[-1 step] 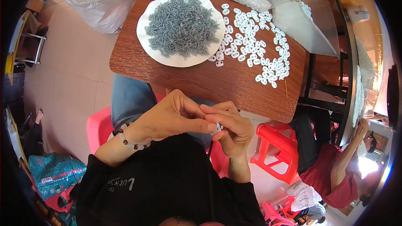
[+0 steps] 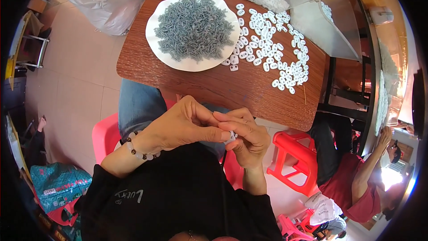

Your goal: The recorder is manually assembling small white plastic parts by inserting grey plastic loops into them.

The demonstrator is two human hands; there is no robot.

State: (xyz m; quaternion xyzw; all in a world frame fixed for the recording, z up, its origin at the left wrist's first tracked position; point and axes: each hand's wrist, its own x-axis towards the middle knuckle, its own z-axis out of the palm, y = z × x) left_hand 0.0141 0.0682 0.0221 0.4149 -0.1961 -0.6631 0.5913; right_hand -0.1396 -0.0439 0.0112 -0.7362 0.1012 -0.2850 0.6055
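My left hand (image 2: 180, 127), with a beaded bracelet at its wrist, and my right hand (image 2: 249, 136) meet in front of my chest, just off the near table edge. Between their fingertips is a small white plastic piece (image 2: 231, 137), pinched by both thumbs and fingers and partly covered by them. Beyond them on the table stands a white scalloped plate (image 2: 154, 47), heaped with short grey pieces (image 2: 194, 29) that look like little springs. To the right of the plate, many white oval pieces with two holes (image 2: 267, 40) lie scattered.
The brown wooden table (image 2: 187, 79) carries a clear-walled bin (image 2: 312, 22) of white pieces at its far side. A pink-red stool (image 2: 294, 160) stands at the right, near a person in a red shirt (image 2: 352, 196). A white sack (image 2: 107, 0) sits on the floor at far left.
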